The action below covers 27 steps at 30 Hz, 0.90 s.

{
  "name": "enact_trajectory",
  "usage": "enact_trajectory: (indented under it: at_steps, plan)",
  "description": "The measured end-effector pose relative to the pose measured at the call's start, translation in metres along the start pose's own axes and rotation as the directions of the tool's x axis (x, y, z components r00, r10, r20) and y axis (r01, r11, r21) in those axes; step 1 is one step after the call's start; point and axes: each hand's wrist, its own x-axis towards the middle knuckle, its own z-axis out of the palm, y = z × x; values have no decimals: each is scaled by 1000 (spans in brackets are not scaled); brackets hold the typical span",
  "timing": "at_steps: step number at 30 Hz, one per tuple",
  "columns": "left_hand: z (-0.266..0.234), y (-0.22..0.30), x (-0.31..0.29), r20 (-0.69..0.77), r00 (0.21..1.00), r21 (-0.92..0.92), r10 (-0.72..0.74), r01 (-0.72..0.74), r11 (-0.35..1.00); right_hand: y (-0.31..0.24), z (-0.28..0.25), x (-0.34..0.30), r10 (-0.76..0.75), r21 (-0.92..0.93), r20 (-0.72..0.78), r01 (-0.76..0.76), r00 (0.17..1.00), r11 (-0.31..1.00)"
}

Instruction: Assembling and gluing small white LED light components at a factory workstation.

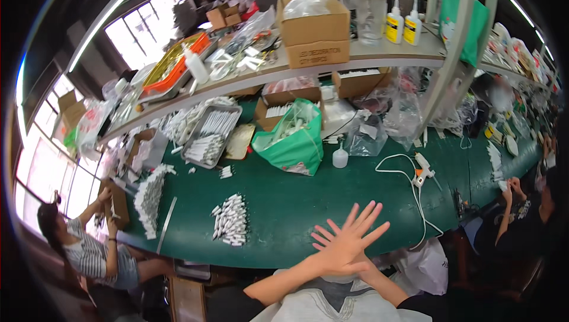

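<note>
My left hand is held above the near edge of the green table, fingers spread and nothing in it. It crosses over my right hand, whose fingers show stretched out to the left, apart from each other; the rest of that hand is hidden. On the table to the left lies a pile of small white tube-like pieces, with a few more pieces behind it. A white glue gun with an orange part rests to the right, its cord looping toward the near edge.
Behind stand a small squeeze bottle, a green bag and a metal tray of white sticks. A heap of white pieces lies farther left. A shelf spans the back. People work at left and right.
</note>
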Motion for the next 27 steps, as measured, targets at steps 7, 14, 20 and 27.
enact_trajectory:
  at_steps: [7,14,20,27]
  plan:
    - [-14,-44,-75,-104,979,883,-173,171,437,-60,48,13,-56,70,63,51,996,996]
    - [-1,-43,-88,-362,512,-891,-779,57,451,-40,92,25,-317,-825,424,506,849,253]
    - [-28,-5,-44,-341,603,-907,-721,-412,85,4,17,23,206,-670,496,523,844,-527]
    - [-69,27,-28,-634,714,443,297,20,896,-19,-14,4,-189,-848,-99,17,977,530]
